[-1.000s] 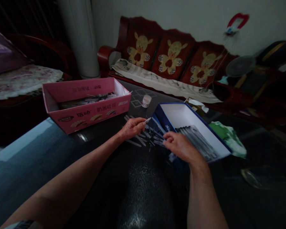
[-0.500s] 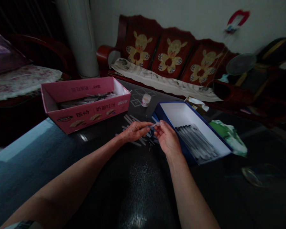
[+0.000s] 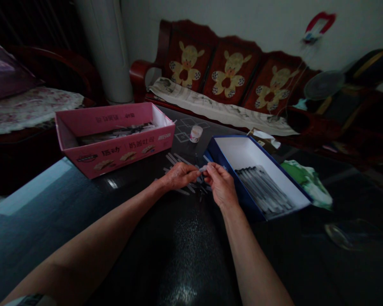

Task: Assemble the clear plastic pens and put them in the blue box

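Note:
My left hand (image 3: 180, 175) and my right hand (image 3: 221, 183) meet above the dark table, fingertips pinched at opposite ends of a small translucent pen part (image 3: 203, 168). Its exact shape is mostly covered by the fingers. Beneath and behind the hands lies a loose scatter of clear pen barrels (image 3: 172, 159). To the right, close to my right hand, a blue box (image 3: 225, 159) with a white inside holds a row of pens (image 3: 264, 191) with dark ends. On the left a pink cardboard box (image 3: 132, 155) contains a heap of more pen parts (image 3: 121, 131).
A small white tub (image 3: 195, 134) stands behind the scatter. Right of the blue box lie a green and white plastic packet (image 3: 306, 180) and a brown box with tissue (image 3: 264, 139). A wooden sofa (image 3: 143, 72) lines the far side of the glossy table (image 3: 185, 255).
My left index finger, stretched toward the right hand before, has curled back. The right fingers have closed into a tighter pinch on the pen part, slightly lower. The boxes have stayed put.

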Demonstrator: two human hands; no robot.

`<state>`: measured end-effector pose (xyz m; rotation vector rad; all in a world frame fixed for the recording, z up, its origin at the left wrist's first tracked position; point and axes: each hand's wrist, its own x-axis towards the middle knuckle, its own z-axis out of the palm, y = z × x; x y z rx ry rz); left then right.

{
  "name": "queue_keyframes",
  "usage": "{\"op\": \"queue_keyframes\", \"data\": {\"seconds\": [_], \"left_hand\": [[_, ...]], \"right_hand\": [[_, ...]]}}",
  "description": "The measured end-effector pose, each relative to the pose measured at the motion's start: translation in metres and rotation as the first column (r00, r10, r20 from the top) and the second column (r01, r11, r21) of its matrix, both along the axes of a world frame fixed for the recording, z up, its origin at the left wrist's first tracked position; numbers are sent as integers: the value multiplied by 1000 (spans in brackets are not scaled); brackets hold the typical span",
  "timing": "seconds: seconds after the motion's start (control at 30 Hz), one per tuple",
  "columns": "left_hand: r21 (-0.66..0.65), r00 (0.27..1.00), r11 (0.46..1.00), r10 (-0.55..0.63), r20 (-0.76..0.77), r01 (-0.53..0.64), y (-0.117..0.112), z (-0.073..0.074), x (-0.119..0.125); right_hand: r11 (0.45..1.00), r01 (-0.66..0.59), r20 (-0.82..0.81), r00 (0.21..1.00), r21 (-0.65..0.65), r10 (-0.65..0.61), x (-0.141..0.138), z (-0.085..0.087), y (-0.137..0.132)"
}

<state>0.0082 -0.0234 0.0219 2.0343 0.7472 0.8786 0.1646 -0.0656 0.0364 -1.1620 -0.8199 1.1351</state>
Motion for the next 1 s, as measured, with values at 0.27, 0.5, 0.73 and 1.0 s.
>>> {"op": "queue_keyframes", "data": {"seconds": [0.27,0.5,0.73,1.0], "left_hand": [[95,999,995,33,-29,-30,-5,5,2],[287,989,952,133,-70,-107,-10,7,5],[411,980,904,170,-104,-114,-8,-2,5],[507,968,856,204,-148,-102,-6,-1,5]], "right_hand": [[1000,4,-33,999,-4,-4,-3,0,-1],[1000,24,-58,998,-12,-24,-6,1,-1],[1000,9,-63,998,-1,-9,-8,-4,-1],[995,-55,19,998,88,53,-4,1,0]]}}
